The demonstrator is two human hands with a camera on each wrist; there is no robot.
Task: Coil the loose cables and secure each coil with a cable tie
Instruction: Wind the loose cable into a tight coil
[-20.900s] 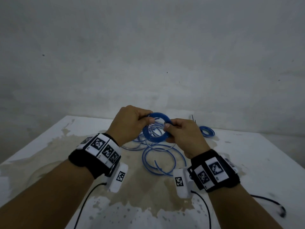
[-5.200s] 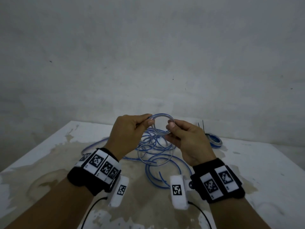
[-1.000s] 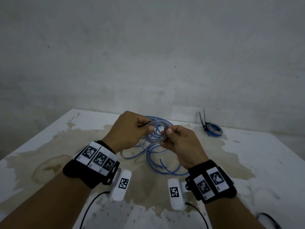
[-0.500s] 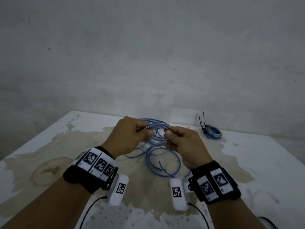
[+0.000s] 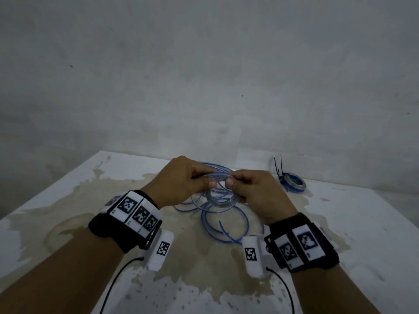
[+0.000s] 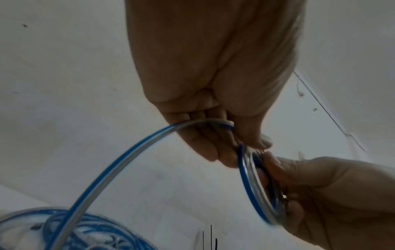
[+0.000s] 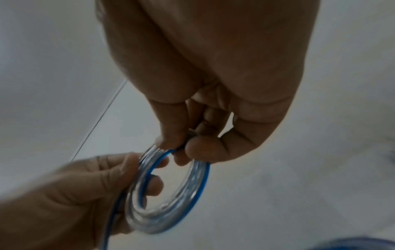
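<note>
Both hands were up over the stained white tabletop (image 5: 68, 223), working one small coil of clear, blue-striped cable (image 5: 221, 201). Left hand (image 5: 181, 184) had thumb and curled fingers pinched on the coil's left side, with the feed strand running through its fingers. Right hand (image 5: 256, 193) was pinching the opposite side, fingers curled around the turns. Coil was held off the table, a few turns thick, no tie on it. Just beyond and below lay the remaining loose blue cable (image 5: 226, 223) in slack loops on the table, free end visible, so winding wasn't finished. Farther back right sat a finished blue cable coil (image 5: 293, 183) with black cable ties (image 5: 278, 166) sticking up at it. My read: one coil done, second part wound, tie still to go.
</note>
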